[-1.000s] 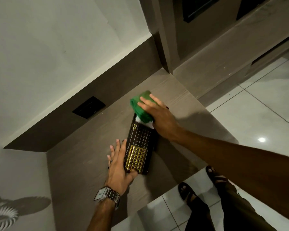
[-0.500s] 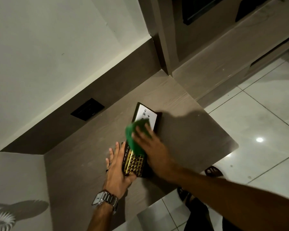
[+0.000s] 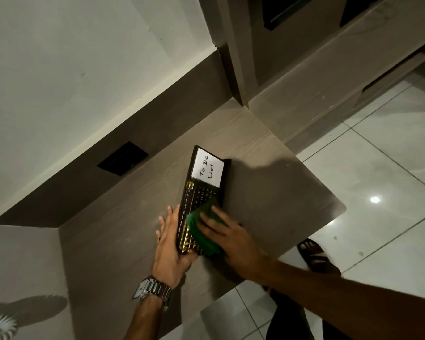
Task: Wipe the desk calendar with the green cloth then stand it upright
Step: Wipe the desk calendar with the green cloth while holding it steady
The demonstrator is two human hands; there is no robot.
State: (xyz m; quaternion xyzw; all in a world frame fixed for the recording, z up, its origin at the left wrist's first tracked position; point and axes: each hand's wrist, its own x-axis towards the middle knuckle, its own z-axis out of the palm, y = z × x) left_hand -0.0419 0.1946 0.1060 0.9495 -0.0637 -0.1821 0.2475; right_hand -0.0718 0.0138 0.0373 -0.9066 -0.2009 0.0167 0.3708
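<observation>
A black desk calendar (image 3: 201,190) with gold print lies flat on the brown desk top (image 3: 268,192). A white "To Do List" note sits on its far end. My right hand (image 3: 231,238) presses a folded green cloth (image 3: 204,220) onto the calendar's near half. My left hand (image 3: 169,249), with a metal watch at the wrist, lies flat against the calendar's left edge and near corner, steadying it. The cloth and my fingers hide the calendar's near end.
The desk stands against a dark back panel with a black socket plate (image 3: 122,158). A tall cabinet (image 3: 292,57) rises at the far right. The desk's right and front edges drop to a white tiled floor (image 3: 378,168), where my sandalled foot (image 3: 317,256) shows.
My right hand has slid the green cloth from the calendar's far end down to its near half, uncovering the white note. My left hand stays at the left edge.
</observation>
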